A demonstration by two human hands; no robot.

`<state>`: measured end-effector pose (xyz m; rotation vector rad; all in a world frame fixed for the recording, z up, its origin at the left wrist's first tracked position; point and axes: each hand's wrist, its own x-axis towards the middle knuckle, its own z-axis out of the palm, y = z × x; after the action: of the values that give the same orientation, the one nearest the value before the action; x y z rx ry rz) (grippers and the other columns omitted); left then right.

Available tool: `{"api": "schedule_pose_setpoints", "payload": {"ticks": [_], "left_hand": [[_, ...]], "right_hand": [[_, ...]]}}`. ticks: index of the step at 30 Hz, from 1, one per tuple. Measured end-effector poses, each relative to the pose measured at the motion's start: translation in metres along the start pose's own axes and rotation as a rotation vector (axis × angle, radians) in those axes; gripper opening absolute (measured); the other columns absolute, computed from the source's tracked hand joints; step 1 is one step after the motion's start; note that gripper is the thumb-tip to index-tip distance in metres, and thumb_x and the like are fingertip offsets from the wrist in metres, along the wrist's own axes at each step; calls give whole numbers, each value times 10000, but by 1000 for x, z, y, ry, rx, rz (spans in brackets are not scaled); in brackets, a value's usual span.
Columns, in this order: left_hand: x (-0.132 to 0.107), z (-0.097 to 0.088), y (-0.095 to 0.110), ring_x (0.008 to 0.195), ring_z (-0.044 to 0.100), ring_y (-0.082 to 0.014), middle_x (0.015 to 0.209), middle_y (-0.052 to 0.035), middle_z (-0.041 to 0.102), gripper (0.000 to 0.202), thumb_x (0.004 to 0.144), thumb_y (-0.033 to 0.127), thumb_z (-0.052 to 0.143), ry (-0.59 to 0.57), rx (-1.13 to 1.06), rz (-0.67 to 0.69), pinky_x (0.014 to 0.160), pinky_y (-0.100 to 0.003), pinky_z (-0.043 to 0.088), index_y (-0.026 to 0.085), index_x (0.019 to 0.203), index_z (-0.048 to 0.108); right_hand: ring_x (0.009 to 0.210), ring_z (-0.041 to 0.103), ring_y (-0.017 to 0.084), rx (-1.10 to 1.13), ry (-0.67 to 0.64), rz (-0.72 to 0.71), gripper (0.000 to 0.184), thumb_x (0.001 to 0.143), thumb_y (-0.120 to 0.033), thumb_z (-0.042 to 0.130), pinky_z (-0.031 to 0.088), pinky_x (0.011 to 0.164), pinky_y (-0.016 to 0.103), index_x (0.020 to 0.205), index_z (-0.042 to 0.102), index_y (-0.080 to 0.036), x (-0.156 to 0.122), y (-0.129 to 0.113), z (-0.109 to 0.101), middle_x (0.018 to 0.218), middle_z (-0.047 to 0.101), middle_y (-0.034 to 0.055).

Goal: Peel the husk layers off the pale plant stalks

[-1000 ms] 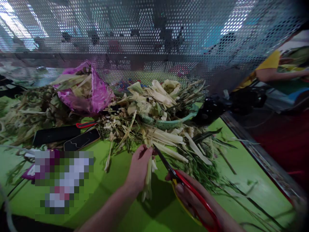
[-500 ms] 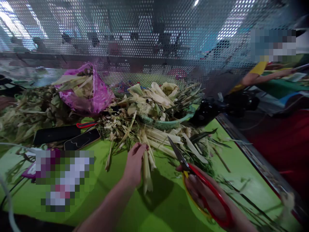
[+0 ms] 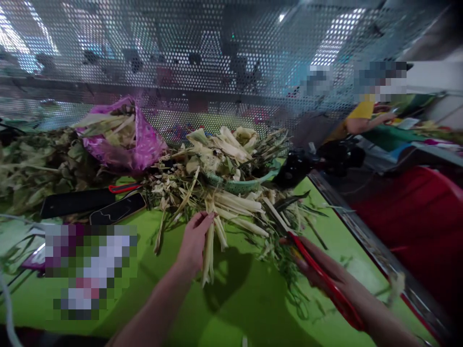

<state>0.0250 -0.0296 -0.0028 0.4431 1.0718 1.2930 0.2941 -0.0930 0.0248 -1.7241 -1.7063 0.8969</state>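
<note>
My left hand (image 3: pixel 193 241) is closed around a bundle of pale husk-like stalks (image 3: pixel 209 250), lifted just above the green table (image 3: pixel 231 308). To its right, my right hand (image 3: pixel 325 274) grips red-handled scissors (image 3: pixel 321 274), whose dark blades point up and left into the loose stalks and leaves (image 3: pixel 235 207). The scissors are a short way from the bundle and do not touch it.
A green basket (image 3: pixel 246 185) heaped with husks sits behind the pile, and a pink plastic bag (image 3: pixel 139 140) with leaves lies at the back left. Two dark phones (image 3: pixel 115 209) lie left of the pile. Perforated metal screen at the back. Another person in yellow (image 3: pixel 361 118) works far right.
My right hand has carried the scissors to the right, away from the bundle. My left hand with the stalks has shifted slightly left and back.
</note>
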Motion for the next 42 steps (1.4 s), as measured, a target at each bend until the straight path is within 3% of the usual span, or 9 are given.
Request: {"api": "schedule_pose_setpoints", "payload": {"ticks": [2,5,10,16,20,24,30,37,42], "left_hand": [[-2,1,1,618,539,-65,746,20,611,287,625,345,777,-27,12,0,580,-168,432,167,795,631],[-4,1,1,611,528,-77,735,16,587,289,654,362,754,-92,65,-9,570,-191,442,166,810,611],[-6,2,-4,596,493,-94,726,17,540,302,681,406,716,-165,177,13,536,-221,427,170,814,583],[-9,13,-7,601,420,-85,652,41,478,259,698,362,696,-297,347,127,573,-212,353,159,713,535],[-11,22,-3,620,409,-93,639,40,485,243,691,328,698,-329,463,150,591,-219,317,161,694,522],[-9,27,2,609,403,-94,628,42,474,246,685,338,704,-359,484,159,581,-220,305,161,700,535],[-4,28,-6,567,412,-66,660,49,479,244,682,320,713,-361,224,41,544,-191,332,165,749,536],[-2,15,-8,500,413,-45,623,54,474,252,692,349,711,-371,157,-44,473,-159,321,176,788,556],[-3,12,-11,517,438,-57,634,50,485,228,701,338,689,-349,190,-22,491,-170,343,180,818,573]], "right_hand": [[920,640,309,-319,60,18,556,816,-509,527,503,744,381,1312,476,-264,6,9,-9,1152,649,112],[914,651,360,-636,132,53,610,807,-489,504,496,747,450,1337,446,-194,14,25,-18,1141,655,161],[863,675,337,-751,79,-34,456,837,-483,465,516,693,434,1190,618,-238,19,18,-21,1084,684,127],[853,651,213,-246,109,-308,321,860,-422,539,501,775,336,1117,627,-252,29,-56,3,1070,670,67],[806,635,188,68,85,-303,380,800,-377,635,503,714,300,1144,595,-219,47,-83,29,1025,675,62],[717,594,169,223,142,-279,191,780,-348,639,463,670,280,870,661,-181,64,-82,41,781,665,26],[618,496,123,445,133,-189,139,752,-326,664,385,576,235,774,644,-191,72,-64,45,647,569,-24],[656,497,130,474,95,-159,162,755,-339,667,408,608,245,782,639,-181,77,-47,54,690,572,-7],[750,541,143,631,19,-113,316,754,-341,676,466,655,255,1021,587,-198,71,-57,61,877,597,22]]}}
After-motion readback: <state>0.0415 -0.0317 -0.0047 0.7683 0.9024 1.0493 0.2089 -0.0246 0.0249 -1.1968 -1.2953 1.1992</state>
